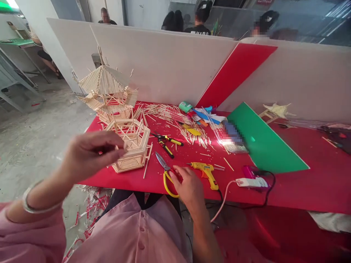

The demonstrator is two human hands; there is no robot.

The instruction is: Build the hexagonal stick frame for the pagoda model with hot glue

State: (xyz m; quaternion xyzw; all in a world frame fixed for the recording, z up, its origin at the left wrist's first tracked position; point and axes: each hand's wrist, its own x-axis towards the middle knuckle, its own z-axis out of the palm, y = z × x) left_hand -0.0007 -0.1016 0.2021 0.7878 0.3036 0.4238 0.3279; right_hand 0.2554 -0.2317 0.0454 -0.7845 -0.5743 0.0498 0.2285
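My left hand (93, 151) is raised in front of a pavilion-like model of thin wooden sticks (131, 146), thumb and fingers pinched together; anything small between the fingertips cannot be made out. The model has a pointed roof and a many-sided base. My right hand (189, 184) rests on the red tabletop, its fingers on the handles of yellow-handled scissors (162, 160), whose blades point away from me. To the right of that hand lies a yellow glue gun (206, 171). Black and yellow pliers (168, 142) lie beyond the scissors.
Loose sticks (167, 112) cover the back of the red table (230, 188). A green board (265, 142) leans at the right, near a white power strip (251, 182) with cables. A grey partition (164, 69) stands behind; people sit beyond it. Scraps litter the floor at left.
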